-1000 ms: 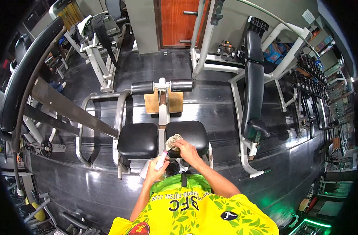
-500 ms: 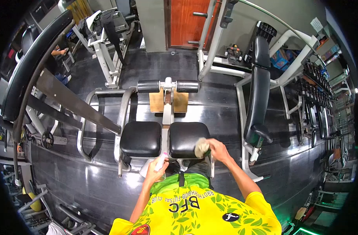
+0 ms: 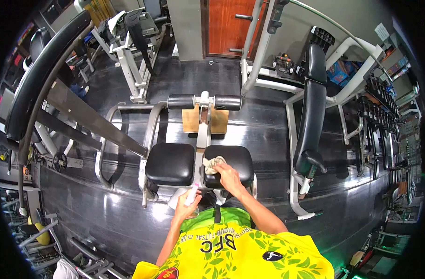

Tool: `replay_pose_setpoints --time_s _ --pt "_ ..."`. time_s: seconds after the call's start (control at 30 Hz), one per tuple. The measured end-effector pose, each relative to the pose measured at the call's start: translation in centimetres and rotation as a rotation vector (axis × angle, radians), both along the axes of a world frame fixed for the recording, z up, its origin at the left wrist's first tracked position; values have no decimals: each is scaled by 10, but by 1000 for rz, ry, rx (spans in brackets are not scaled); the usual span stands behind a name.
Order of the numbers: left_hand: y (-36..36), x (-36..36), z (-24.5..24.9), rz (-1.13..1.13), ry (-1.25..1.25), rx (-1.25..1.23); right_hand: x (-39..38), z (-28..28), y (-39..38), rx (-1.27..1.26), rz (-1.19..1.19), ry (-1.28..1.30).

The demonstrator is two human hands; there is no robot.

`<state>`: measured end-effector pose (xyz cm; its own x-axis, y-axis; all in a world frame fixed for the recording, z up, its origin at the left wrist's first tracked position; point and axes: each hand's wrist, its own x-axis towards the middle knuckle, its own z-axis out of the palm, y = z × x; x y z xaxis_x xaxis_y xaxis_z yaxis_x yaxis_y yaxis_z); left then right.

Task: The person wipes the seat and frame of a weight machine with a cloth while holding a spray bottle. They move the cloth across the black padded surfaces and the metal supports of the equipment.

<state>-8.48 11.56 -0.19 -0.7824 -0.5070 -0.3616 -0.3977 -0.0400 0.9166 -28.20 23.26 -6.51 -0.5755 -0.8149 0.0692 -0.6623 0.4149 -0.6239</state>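
My right hand (image 3: 228,178) is closed on a pale, crumpled cloth (image 3: 213,165), which lies against the left part of the right black seat pad (image 3: 238,160). Low in front of my body, my left hand (image 3: 187,207) grips a spray bottle (image 3: 192,192) with a white and pink top; most of its body is hidden by the hand. Just beyond that hand is the left black seat pad (image 3: 170,164). Both pads belong to one bench machine, with a pale metal bar between them.
Padded rollers (image 3: 181,101) and a wooden board (image 3: 190,122) stand ahead of the seats. On the right is an upright black bench (image 3: 310,125), with a dumbbell rack (image 3: 379,104) behind it. A long padded machine arm (image 3: 45,69) slants across the left.
My right hand has moved the cloth leftward, from the right side of the right seat pad to its left part. My left hand still holds the spray bottle in about the same place.
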Motion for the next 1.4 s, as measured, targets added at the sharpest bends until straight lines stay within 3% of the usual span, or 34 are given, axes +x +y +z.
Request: replay_pose_setpoints --time_s 0.13,0.2,0.27,0.33,0.4,0.47,0.53,0.57,0.6,0.67,0.8,1.13,1.23,1.33,1.4 --pt "-1 -14 0 -31 -21 28 10 12 35 41 53 -36" --pt "-2 -19 -1 -30 -13 32 5 12 53 109 193 -161" --pt "-4 -23 -5 -46 71 -44 -12 35 61 91 97 -453" --pt "-5 -26 -1 -49 66 -25 -39 50 62 54 -132 -584" --pt "-6 -29 0 -49 60 -12 -70 15 63 -168 -241 -370" --pt "-7 -28 1 -72 65 -32 -96 -3 56 -154 -395 -174" --pt "-7 -25 1 -71 63 -50 -114 -23 46 -20 -464 -164" --pt "-7 -23 2 -73 66 -65 -120 -44 41 194 -444 -287" --pt "-6 -23 3 -70 63 -66 -121 -65 38 239 -220 -186" --pt "-4 -21 7 -91 59 -93 -104 -79 25 101 -262 57" --pt "-1 -18 -1 -123 70 -81 -81 -57 34 130 -323 54" --pt "10 -30 -4 -170 125 -96 2 45 93 125 -169 42" --pt "12 -33 0 -213 88 -103 -15 49 112 239 -262 -499" --pt "17 -35 -1 -238 91 -110 -52 35 119 -166 -397 -449" --pt "17 -34 -1 -231 100 -118 -79 22 107 -184 -588 -391"
